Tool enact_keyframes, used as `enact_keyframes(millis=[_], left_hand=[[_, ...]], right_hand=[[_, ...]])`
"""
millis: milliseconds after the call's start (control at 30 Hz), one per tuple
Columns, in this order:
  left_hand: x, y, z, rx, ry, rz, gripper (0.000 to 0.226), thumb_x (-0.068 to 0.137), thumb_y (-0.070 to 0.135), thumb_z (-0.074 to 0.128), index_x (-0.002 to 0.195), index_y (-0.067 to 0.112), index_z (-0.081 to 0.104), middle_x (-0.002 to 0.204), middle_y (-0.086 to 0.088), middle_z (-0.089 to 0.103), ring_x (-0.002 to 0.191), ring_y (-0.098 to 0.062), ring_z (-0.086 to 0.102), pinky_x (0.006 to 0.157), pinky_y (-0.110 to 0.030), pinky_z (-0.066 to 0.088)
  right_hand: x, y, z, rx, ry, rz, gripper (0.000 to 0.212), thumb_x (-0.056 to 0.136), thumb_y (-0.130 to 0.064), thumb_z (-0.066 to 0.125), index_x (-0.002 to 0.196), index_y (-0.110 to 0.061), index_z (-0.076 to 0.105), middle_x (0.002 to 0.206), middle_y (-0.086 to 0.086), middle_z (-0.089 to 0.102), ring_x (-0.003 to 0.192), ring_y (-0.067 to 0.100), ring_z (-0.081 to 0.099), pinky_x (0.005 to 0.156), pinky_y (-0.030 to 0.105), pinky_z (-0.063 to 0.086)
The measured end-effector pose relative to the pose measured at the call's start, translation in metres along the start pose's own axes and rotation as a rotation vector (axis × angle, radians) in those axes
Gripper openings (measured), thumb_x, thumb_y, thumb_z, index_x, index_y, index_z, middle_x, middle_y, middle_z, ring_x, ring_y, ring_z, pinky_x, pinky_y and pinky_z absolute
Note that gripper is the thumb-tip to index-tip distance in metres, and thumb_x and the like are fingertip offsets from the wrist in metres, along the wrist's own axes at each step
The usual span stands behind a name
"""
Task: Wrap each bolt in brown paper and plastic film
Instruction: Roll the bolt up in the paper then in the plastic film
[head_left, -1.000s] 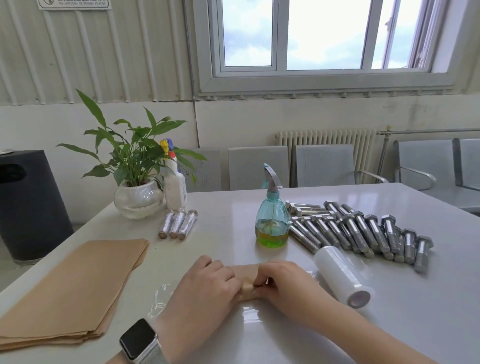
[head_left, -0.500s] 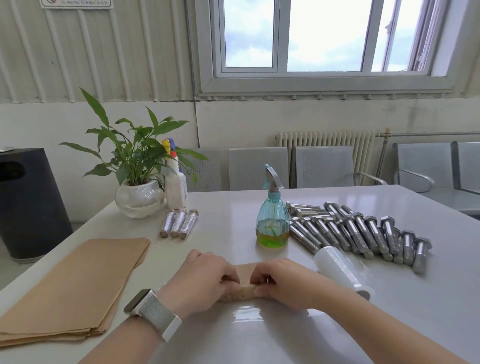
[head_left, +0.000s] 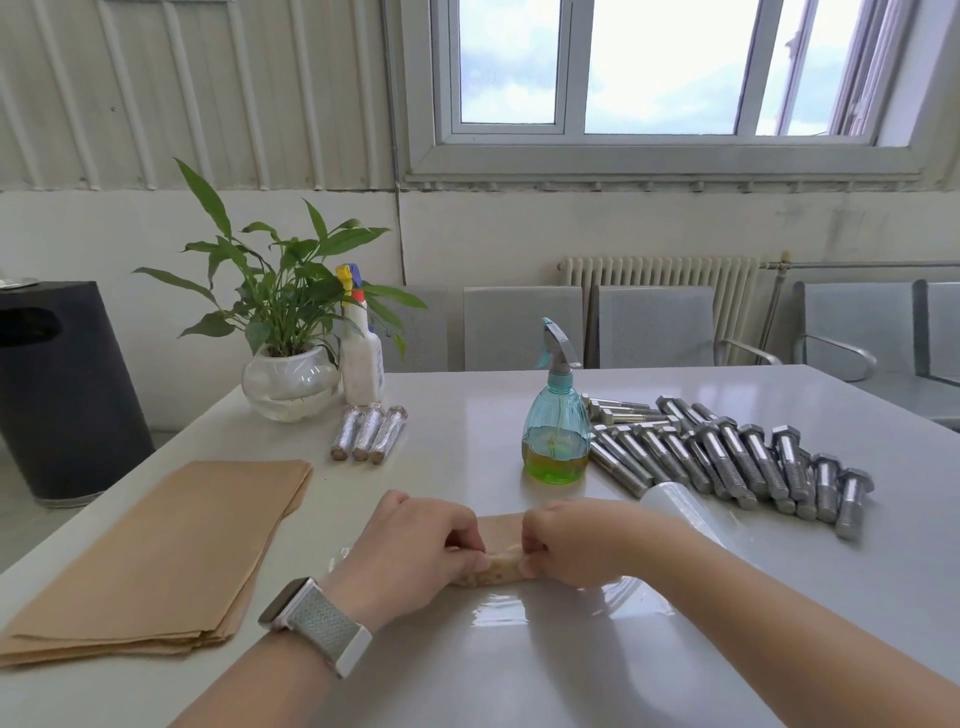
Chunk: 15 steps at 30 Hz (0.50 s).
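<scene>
- Rolled nearer since a second ago, the paper-wrapped bolt (head_left: 500, 564) lies on plastic film (head_left: 550, 608), both hands' fingers curled round its ends: left hand (head_left: 410, 551), right hand (head_left: 576, 545).
- Film roll (head_left: 685, 512) sits just beyond the right wrist.
- Spray bottle (head_left: 557, 415) and bare bolts (head_left: 727, 457) crowd the tabletop (head_left: 519, 686) behind.
- Brown paper sheets (head_left: 156, 556) lie left; three wrapped bolts (head_left: 369, 434) rest near the plant (head_left: 285, 332).

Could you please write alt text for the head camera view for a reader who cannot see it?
Both hands, left hand and right hand, grip a paper-wrapped bolt on clear film on a white table. Bare bolts and a film roll lie right, brown paper sheets left.
</scene>
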<state>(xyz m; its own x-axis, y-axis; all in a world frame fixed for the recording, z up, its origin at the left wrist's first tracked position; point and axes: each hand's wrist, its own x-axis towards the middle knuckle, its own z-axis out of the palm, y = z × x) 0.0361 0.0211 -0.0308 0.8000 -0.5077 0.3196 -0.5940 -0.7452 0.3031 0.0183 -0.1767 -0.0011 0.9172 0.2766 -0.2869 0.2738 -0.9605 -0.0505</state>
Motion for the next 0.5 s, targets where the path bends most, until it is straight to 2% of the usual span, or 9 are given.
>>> enact_keyframes(millis=[67,133,200,233,333,400,500], left_hand=[[-0.002,0.0,0.001,-0.034,0.001,-0.048,0.018,0.083,0.049,0.068,0.071,0.04,0.059,0.079,0.026,0.063,0.082,0.01,0.046,0.09,-0.02,0.027],[-0.003,0.0,0.001,-0.073,-0.023,-0.089,0.02,0.083,0.049,0.068,0.068,0.041,0.058,0.077,0.026,0.064,0.09,0.001,0.048,0.094,-0.021,0.029],[-0.003,0.0,-0.001,-0.116,-0.053,-0.095,0.021,0.083,0.048,0.069,0.067,0.04,0.058,0.077,0.023,0.067,0.088,0.001,0.052,0.096,-0.022,0.029],[-0.003,0.001,-0.002,-0.127,-0.065,-0.094,0.021,0.082,0.048,0.069,0.066,0.04,0.058,0.077,0.021,0.067,0.084,0.004,0.052,0.094,-0.021,0.028],[-0.002,0.001,-0.004,-0.148,-0.095,-0.112,0.02,0.081,0.048,0.07,0.066,0.039,0.059,0.072,0.017,0.061,0.075,0.006,0.049,0.087,-0.021,0.027],[-0.002,0.001,-0.004,-0.17,-0.107,-0.134,0.019,0.08,0.048,0.071,0.067,0.04,0.06,0.07,0.015,0.06,0.077,0.001,0.049,0.083,-0.022,0.03],[-0.003,0.002,-0.005,-0.175,-0.118,-0.15,0.018,0.079,0.05,0.07,0.067,0.041,0.06,0.07,0.016,0.06,0.086,-0.008,0.051,0.084,-0.022,0.034]], right_hand=[[-0.001,-0.004,-0.004,-0.037,-0.061,0.024,0.04,0.098,-0.039,0.048,0.128,-0.015,0.057,0.125,0.007,0.058,0.111,0.03,0.057,0.079,0.034,0.041],[0.003,-0.006,-0.013,-0.065,-0.111,0.05,0.039,0.095,-0.041,0.053,0.115,-0.01,0.064,0.104,0.009,0.064,0.094,0.031,0.061,0.073,0.033,0.041],[0.014,-0.008,-0.027,-0.089,-0.142,0.068,0.045,0.094,-0.046,0.052,0.104,-0.005,0.067,0.086,0.007,0.066,0.076,0.026,0.062,0.069,0.032,0.047],[0.02,-0.008,-0.034,-0.058,-0.102,0.066,0.047,0.096,-0.047,0.05,0.104,-0.004,0.067,0.087,0.006,0.069,0.076,0.025,0.065,0.071,0.032,0.051],[0.039,-0.003,-0.043,0.066,0.154,0.031,0.036,0.101,-0.038,0.048,0.117,-0.009,0.063,0.115,0.007,0.067,0.104,0.027,0.063,0.086,0.034,0.048],[0.047,-0.001,-0.036,0.017,0.136,0.024,0.033,0.1,-0.037,0.049,0.12,-0.013,0.06,0.124,0.007,0.062,0.111,0.027,0.057,0.088,0.034,0.045],[0.057,0.004,-0.022,0.041,0.061,0.06,0.038,0.099,-0.047,0.047,0.118,-0.016,0.059,0.124,0.007,0.06,0.103,0.026,0.054,0.081,0.034,0.041]])
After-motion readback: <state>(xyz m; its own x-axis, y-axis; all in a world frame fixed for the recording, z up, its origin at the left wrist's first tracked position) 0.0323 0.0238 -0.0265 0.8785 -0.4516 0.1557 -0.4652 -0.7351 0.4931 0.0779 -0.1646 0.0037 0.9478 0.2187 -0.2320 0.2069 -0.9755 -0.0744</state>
